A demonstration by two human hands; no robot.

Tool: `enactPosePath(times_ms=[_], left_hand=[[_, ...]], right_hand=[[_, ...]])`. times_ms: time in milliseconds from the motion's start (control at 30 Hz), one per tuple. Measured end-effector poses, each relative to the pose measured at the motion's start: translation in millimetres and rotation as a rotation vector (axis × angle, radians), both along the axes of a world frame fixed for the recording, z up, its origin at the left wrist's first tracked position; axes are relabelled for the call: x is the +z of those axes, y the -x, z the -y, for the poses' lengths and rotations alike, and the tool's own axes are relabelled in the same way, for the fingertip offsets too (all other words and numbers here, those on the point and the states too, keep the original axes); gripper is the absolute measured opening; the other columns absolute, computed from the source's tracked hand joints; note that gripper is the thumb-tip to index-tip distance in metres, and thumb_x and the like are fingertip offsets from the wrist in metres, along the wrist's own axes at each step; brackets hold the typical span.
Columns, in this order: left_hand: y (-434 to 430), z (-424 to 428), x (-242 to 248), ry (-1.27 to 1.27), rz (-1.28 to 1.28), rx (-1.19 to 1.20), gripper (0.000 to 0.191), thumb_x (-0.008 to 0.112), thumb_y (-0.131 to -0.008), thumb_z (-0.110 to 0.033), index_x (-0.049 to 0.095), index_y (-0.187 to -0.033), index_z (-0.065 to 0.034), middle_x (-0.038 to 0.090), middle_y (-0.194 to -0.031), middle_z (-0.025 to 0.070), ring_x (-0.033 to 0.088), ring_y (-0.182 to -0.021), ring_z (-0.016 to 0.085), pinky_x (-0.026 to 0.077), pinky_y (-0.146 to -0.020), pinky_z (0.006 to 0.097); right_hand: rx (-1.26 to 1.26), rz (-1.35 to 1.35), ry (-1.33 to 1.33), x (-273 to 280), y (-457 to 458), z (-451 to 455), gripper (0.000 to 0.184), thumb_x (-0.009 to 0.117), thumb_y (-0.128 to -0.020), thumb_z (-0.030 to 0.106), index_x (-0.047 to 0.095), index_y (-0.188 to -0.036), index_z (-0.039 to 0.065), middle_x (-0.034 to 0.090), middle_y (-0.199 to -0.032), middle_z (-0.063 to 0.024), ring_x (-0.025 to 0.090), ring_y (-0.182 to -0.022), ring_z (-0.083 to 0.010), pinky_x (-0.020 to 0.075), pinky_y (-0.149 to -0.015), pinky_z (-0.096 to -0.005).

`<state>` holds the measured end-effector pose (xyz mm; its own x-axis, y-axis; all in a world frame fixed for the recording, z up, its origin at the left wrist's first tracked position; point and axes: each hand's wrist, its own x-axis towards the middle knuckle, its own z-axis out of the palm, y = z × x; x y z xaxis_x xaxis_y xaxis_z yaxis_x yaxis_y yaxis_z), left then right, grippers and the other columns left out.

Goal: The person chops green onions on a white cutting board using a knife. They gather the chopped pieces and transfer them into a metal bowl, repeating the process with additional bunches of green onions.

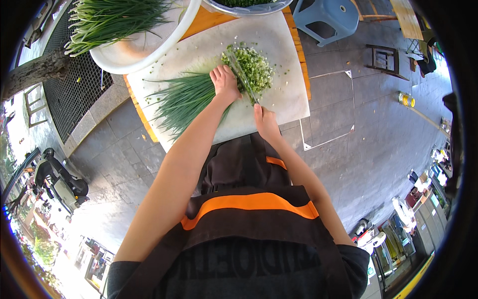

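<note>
My left hand (225,83) presses down on a bunch of long green scallions (186,98), whose tips fan out to the lower left over a white cutting board (278,106). In my right hand (266,120) is the handle of a knife (242,76). Its broad blade points away from me, between my left fingers and a heap of chopped scallions (258,70). Small green and white bits are scattered around the heap. Whether the blade touches the board cannot be seen.
Beyond the board's left corner stands a white plastic basket (151,56) with whole scallions (115,20). A metal basin (248,12) with chopped greens sits at the far edge. A wooden tabletop (201,21) shows under the board. A blue plastic stool (328,18) stands at right.
</note>
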<state>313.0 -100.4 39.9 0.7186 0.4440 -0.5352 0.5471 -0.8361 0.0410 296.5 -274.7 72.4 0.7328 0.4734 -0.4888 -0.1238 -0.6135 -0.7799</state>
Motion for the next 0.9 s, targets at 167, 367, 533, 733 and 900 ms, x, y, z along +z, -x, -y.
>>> enactPosePath(times_ms=[167,367,533,733,900], left_hand=[[0.3,-1.2,-4.1,0.025,0.014,-0.016,0.100,0.087,-0.039,-0.033,0.033,-0.112,0.0091,0.038,-0.112,0.0192,0.036,-0.110,0.034,0.023,-0.099,0.0436],[2.0,-2.3,2.3,-0.008,0.076,-0.059,0.101,0.086,-0.042,-0.035,0.034,-0.116,0.0103,0.041,-0.112,0.0187,0.038,-0.109,0.032,0.025,-0.098,0.0428],[5.3,-13.0,28.1,0.005,0.059,-0.135,0.128,0.083,-0.037,-0.054,0.022,-0.128,0.0119,0.040,-0.121,0.0224,0.035,-0.120,0.033,0.013,-0.106,0.0516],[23.7,-14.3,47.0,-0.062,0.012,-0.175,0.137,0.075,-0.039,-0.067,0.014,-0.136,0.0091,0.029,-0.139,0.0193,0.020,-0.133,0.033,0.001,-0.108,0.0574],[23.7,-2.8,33.0,-0.082,0.051,-0.106,0.130,0.080,-0.043,-0.055,0.014,-0.136,0.0092,0.031,-0.136,0.0199,0.023,-0.131,0.033,0.004,-0.109,0.0540]], right_hand=[[0.028,0.099,0.075,1.2,14.8,14.0,0.050,0.040,-0.095,0.035,0.053,-0.070,-0.006,0.052,-0.062,-0.0264,0.052,-0.059,-0.0439,0.0396,-0.053,-0.0441],[-0.056,0.128,0.062,-53.7,7.3,-21.5,0.053,0.045,-0.092,0.039,0.054,-0.067,-0.007,0.054,-0.063,-0.0315,0.054,-0.063,-0.0487,0.0432,-0.055,-0.0500],[-0.067,0.189,0.065,-58.2,7.1,-21.5,0.054,0.045,-0.092,0.040,0.054,-0.067,-0.007,0.054,-0.062,-0.0307,0.054,-0.062,-0.0483,0.0437,-0.055,-0.0498],[-0.048,0.166,0.026,-52.9,7.0,-22.0,0.054,0.045,-0.092,0.041,0.055,-0.069,-0.007,0.055,-0.063,-0.0308,0.055,-0.063,-0.0479,0.0448,-0.056,-0.0496],[-0.030,0.179,0.078,-61.1,10.3,-22.8,0.054,0.044,-0.092,0.040,0.055,-0.069,-0.007,0.055,-0.064,-0.0306,0.055,-0.063,-0.0477,0.0441,-0.056,-0.0494]])
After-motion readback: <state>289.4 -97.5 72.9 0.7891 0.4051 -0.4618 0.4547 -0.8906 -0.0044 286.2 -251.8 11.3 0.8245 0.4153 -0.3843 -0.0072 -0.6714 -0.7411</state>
